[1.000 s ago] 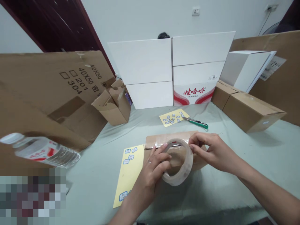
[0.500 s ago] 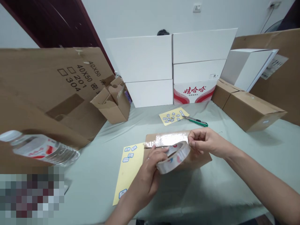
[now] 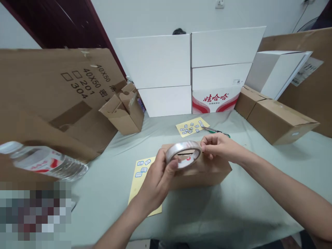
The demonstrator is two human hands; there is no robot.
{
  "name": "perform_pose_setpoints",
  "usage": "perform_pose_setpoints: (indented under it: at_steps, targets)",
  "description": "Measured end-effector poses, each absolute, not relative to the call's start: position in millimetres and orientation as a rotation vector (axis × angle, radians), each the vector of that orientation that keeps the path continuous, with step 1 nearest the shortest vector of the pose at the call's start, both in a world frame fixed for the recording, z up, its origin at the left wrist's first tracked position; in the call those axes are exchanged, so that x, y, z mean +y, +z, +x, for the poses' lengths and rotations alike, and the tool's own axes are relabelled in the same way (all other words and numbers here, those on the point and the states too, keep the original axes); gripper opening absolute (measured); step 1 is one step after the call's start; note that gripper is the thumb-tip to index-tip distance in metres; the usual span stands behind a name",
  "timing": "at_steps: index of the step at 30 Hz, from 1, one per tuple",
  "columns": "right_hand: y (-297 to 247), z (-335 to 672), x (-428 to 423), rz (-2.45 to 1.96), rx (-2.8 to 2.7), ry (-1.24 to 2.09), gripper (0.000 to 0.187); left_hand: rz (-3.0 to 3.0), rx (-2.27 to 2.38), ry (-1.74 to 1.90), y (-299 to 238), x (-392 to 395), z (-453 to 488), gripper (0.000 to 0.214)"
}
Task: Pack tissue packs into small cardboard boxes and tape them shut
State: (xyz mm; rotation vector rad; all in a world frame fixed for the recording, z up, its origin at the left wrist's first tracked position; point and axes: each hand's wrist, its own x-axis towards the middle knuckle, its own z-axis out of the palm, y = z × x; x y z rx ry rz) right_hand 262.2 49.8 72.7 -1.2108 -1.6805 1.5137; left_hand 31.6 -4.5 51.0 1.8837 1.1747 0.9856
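My left hand (image 3: 157, 180) grips a roll of clear packing tape (image 3: 183, 154) from below, holding it up and tilted. My right hand (image 3: 220, 147) reaches across, its fingertips pinched at the roll's right rim. Under the roll lies a small flat cardboard box (image 3: 199, 174). The hands and roll hide most of its top, including the shiny tape strip. To the left, partly under my left hand, lies a yellow sheet with blue-edged labels (image 3: 142, 176).
Farther back on the pale green cloth lie a label sheet (image 3: 192, 126) and a green utility knife (image 3: 216, 130). Stacked white cartons (image 3: 166, 69) stand behind, with a person's head above them. A small open carton (image 3: 124, 110), a large cardboard sheet (image 3: 52, 90) and a water bottle (image 3: 44, 160) are at left.
The tape roll has risen off the box and turned more edge-on, moving up and left. My right hand has shifted left with it. The shiny strip on the box is now hidden.
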Motion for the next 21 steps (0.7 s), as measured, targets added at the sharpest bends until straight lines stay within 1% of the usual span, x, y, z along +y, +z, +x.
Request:
perform_pose_setpoints:
  at_steps: [3,5,8,12,17,21]
  targets:
    - [67.4,261.9,53.8,-1.275,-1.733,1.447,0.012,1.892,1.218,0.898,53.8,3.8,35.3,0.028]
    - [64.1,264.0,55.4,-1.326,-1.76,1.428,0.011,1.788,1.223,0.927,55.8,9.1,32.5,0.026]
    - [60.7,269.5,57.2,-1.426,-1.769,1.34,0.01,1.573,1.258,0.994,64.7,15.4,18.9,0.028]
    - [58.9,272.5,60.1,-1.517,-1.781,1.251,0.008,1.479,1.393,0.993,80.2,15.0,-1.3,0.029]
    - [62.2,266.1,61.4,-1.455,-1.824,1.272,0.011,1.42,1.234,0.957,83.3,8.3,-2.1,0.036]
    - [63.4,266.3,61.5,-1.433,-1.78,1.327,0.015,1.378,1.104,1.033,74.5,12.1,-3.7,0.035]
